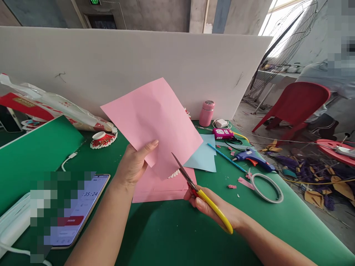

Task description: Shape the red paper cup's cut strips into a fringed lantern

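My left hand [134, 164] pinches the lower edge of a pink paper sheet [152, 118] and holds it up, tilted, above the green table [172, 236]. My right hand [215, 208] grips yellow-handled scissors [199, 194], whose blades point up and left towards the sheet's lower right edge. Under the raised sheet a second pink sheet [155, 190] lies flat on the table, with a light blue sheet [203, 157] beside it.
A phone [83, 207] lies at the left. To the right are a blue glue gun [252, 157], a tape ring [266, 186], a pink bottle [207, 112] and pink scraps. A white board [83, 62] backs the table. A red chair [296, 105] stands beyond.
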`<move>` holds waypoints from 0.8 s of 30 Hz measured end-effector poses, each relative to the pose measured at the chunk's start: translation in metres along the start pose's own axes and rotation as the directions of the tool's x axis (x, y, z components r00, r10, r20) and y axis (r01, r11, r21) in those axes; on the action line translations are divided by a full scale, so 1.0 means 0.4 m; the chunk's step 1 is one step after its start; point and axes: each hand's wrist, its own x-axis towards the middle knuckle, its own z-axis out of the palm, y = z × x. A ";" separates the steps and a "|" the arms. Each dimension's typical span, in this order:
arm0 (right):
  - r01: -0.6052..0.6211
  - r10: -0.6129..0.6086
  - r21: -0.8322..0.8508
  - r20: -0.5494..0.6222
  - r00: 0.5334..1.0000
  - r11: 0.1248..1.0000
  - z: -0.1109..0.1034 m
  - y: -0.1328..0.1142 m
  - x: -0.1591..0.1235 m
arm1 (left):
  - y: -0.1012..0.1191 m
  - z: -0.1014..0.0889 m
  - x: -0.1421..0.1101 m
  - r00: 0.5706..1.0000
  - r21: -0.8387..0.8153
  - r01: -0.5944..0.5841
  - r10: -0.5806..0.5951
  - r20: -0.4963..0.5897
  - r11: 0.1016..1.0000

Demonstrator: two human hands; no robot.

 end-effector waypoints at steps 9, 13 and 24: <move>0.017 -0.017 0.004 0.016 1.000 1.000 0.000 0.012 0.003 | -0.004 0.003 0.001 1.000 0.003 0.005 -0.005 -0.007 1.000; 0.030 -0.031 0.015 0.024 0.999 0.999 0.000 0.014 0.005 | -0.006 0.000 0.001 1.000 0.003 0.006 -0.006 0.001 1.000; 0.038 -0.039 0.016 0.028 0.999 0.999 0.001 0.013 0.006 | -0.007 -0.002 0.001 1.000 0.005 0.013 -0.013 0.014 1.000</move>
